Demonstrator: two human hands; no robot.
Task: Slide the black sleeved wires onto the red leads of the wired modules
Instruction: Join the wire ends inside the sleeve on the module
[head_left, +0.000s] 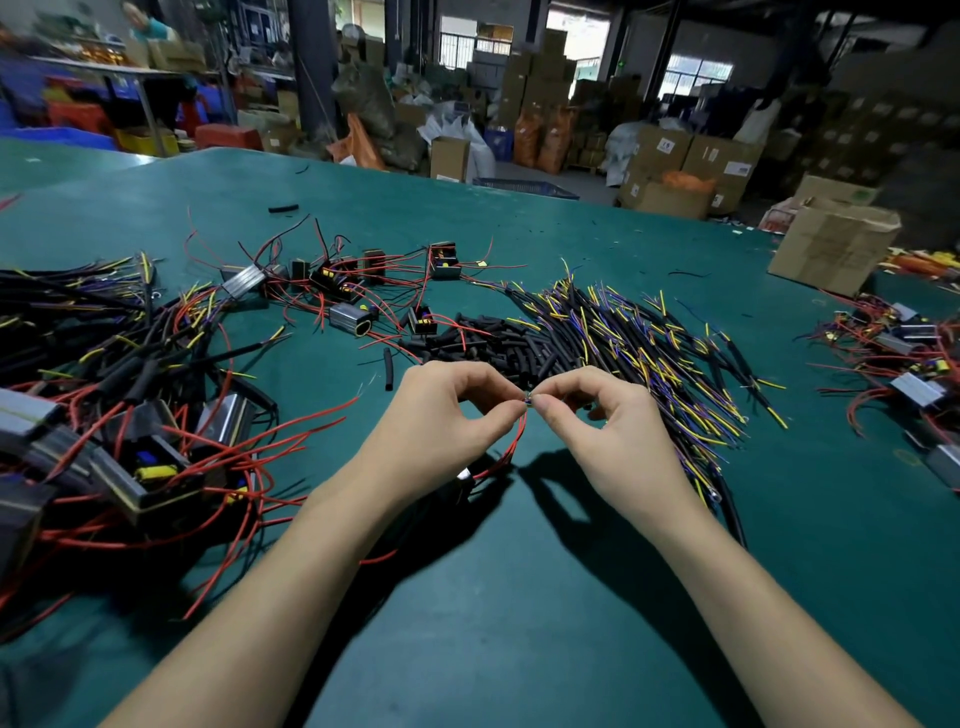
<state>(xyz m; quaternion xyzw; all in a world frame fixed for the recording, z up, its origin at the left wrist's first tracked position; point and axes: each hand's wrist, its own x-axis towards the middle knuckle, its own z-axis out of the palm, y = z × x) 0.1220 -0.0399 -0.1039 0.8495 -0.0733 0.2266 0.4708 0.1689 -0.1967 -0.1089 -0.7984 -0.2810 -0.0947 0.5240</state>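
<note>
Red lead (511, 441) is pinched in the left hand (447, 415); the right hand (597, 415) pinches a tiny wire end against it above the green tabletop (519, 597).

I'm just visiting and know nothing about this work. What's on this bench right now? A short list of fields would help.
Surface: green table
Left hand: pinches the end of a red lead
Right hand: pinches a small wire end against that lead's tip
Behind the hands: pile of black sleeved wires
Left side: heap of wired modules
Far right: cardboard box
</note>
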